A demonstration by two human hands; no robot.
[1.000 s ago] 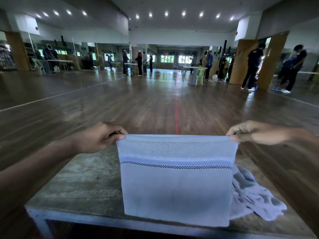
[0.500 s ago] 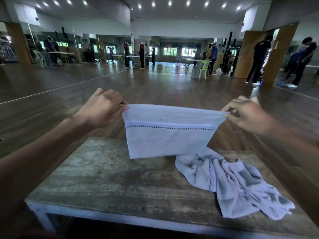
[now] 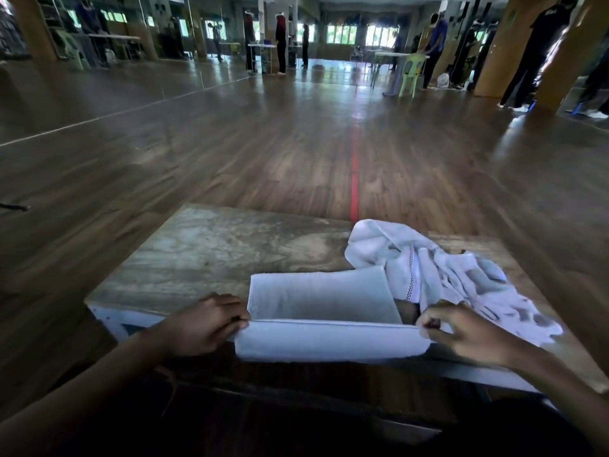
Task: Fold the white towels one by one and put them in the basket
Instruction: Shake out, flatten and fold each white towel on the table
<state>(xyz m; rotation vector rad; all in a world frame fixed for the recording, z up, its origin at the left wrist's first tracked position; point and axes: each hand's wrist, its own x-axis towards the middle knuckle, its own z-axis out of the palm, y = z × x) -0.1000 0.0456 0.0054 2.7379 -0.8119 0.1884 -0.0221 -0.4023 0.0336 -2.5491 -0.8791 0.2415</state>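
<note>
White towel (image 3: 329, 341) pinched at each end by palm-down left hand (image 3: 204, 324) and right hand (image 3: 468, 331).

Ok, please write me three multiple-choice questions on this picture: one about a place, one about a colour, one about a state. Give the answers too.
1. Where on the wooden table does the crumpled towel pile lie?
A) on its left part
B) under it
C) on its right part

2. What colour is the line on the floor?
A) yellow
B) red
C) blue

3. What do the left hand and the right hand do with the folded towel?
A) each pinches one end
B) both lie flat on it
C) neither touches it

Answers:
1 C, the pile sits to the right of the folded towel.
2 B, the stripe on the boards is red.
3 A, fingers curl on both ends.
</note>
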